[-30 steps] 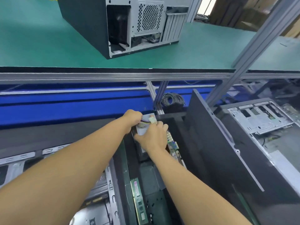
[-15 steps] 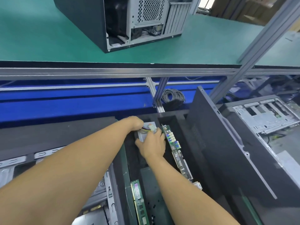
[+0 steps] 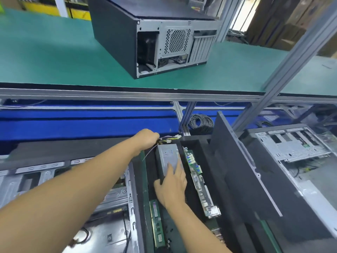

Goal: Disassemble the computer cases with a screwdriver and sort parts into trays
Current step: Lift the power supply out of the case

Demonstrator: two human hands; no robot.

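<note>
A grey power supply [image 3: 166,156] stands on edge in a slot of the black foam tray [image 3: 198,143]. My right hand [image 3: 171,187] lies flat against its near side, fingers straight. My left hand [image 3: 146,137] grips its bundle of coloured wires [image 3: 167,140] at the tray's far end. A green circuit board [image 3: 197,178] stands in the slot to the right. A memory stick [image 3: 156,223] stands in a slot nearer to me. No screwdriver is in sight.
A black computer case [image 3: 155,37] sits on the green upper shelf [image 3: 45,57]. An opened metal case [image 3: 291,145] lies at the right, another chassis [image 3: 54,179] at the left under my arm. A black side panel [image 3: 242,168] leans beside the tray. Coiled cable [image 3: 200,122] lies behind it.
The power supply has gone down into the tray slot. My right hand has let go of it and slid back toward me to lie flat on it. My left hand lifted the wires away.
</note>
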